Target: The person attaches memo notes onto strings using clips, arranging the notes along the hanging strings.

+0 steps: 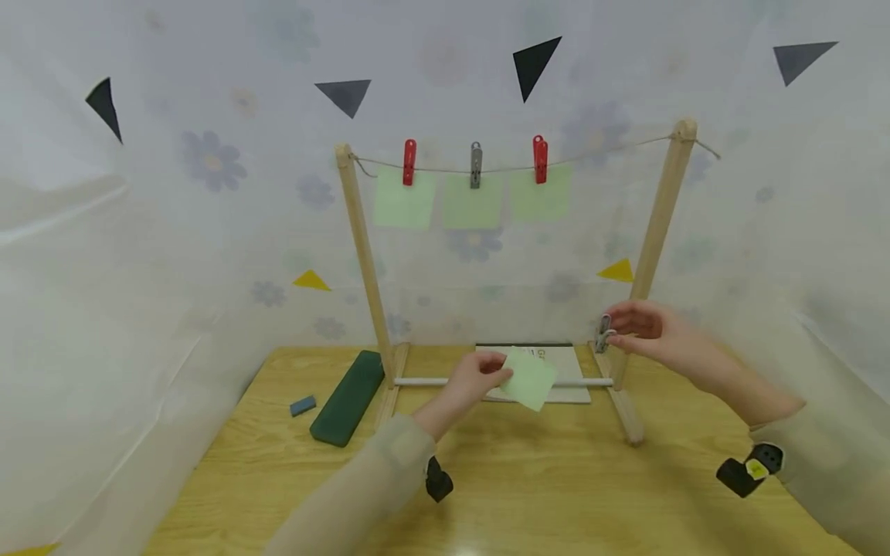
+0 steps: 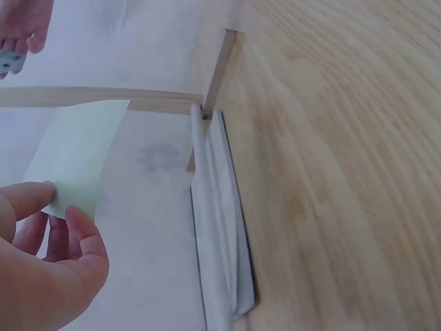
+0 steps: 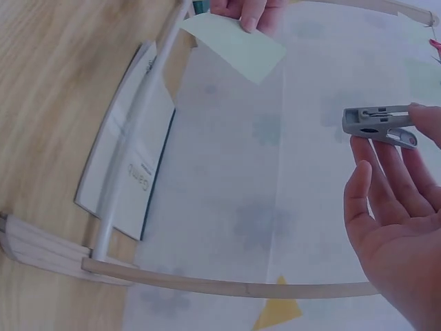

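A pale green sticky note (image 1: 531, 380) is pinched at one edge by my left hand (image 1: 471, 386), in front of the low white bar. Over on the right, my right hand (image 1: 660, 333) holds a grey clothespin (image 3: 375, 124) between thumb and fingers, near the right post. Above both hands, a thin string (image 1: 591, 158) carries several clips: two red clothespins (image 1: 409, 164) and a grey clothespin (image 1: 476, 166) between them. Under each of these hangs a green note (image 1: 473, 202).
Wooden posts (image 1: 365, 255) hold up the string, joined low down by a white bar (image 1: 420, 381). A notebook (image 1: 573, 371) lies behind that bar. On the left of the table (image 1: 487, 479) are a dark green case (image 1: 349, 398) and a small blue block (image 1: 302, 405).
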Demonstrator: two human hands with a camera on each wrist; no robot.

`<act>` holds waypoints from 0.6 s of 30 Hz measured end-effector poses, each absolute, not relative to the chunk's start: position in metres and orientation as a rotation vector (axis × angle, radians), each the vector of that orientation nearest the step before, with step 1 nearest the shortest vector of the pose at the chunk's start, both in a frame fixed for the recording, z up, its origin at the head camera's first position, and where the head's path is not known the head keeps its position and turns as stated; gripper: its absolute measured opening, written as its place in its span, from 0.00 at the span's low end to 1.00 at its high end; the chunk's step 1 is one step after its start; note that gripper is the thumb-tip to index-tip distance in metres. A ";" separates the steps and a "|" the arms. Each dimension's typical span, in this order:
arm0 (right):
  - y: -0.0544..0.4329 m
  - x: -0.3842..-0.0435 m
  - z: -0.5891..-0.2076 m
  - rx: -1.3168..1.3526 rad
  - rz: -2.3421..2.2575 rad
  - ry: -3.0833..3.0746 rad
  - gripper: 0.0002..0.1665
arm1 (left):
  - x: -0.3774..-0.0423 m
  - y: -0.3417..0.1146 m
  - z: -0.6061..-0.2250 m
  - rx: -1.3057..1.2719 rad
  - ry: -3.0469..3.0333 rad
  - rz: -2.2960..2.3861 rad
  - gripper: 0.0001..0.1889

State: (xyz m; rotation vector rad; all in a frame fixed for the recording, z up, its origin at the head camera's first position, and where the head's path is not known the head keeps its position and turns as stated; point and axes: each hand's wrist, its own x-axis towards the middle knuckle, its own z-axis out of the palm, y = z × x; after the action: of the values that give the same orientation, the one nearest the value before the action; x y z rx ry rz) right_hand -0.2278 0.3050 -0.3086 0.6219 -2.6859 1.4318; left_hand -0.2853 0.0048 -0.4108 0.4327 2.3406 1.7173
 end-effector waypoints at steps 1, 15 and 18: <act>0.306 -0.229 -0.304 0.624 1.455 -2.665 0.19 | -0.286 0.007 -0.408 0.443 2.327 1.734 0.13; 0.311 -0.252 -0.221 0.579 1.653 -2.365 0.18 | -0.293 0.041 -0.359 0.393 2.250 1.908 0.15; 0.309 -0.254 -0.208 0.550 1.627 -2.363 0.19 | -0.295 0.046 -0.348 0.381 2.245 1.945 0.15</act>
State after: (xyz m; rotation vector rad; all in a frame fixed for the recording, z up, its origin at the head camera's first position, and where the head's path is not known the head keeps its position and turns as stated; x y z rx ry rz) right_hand -0.2543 0.3086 -0.2084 0.5496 -2.3629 1.6266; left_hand -0.2953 0.0463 -0.3482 0.3810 2.2448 1.9449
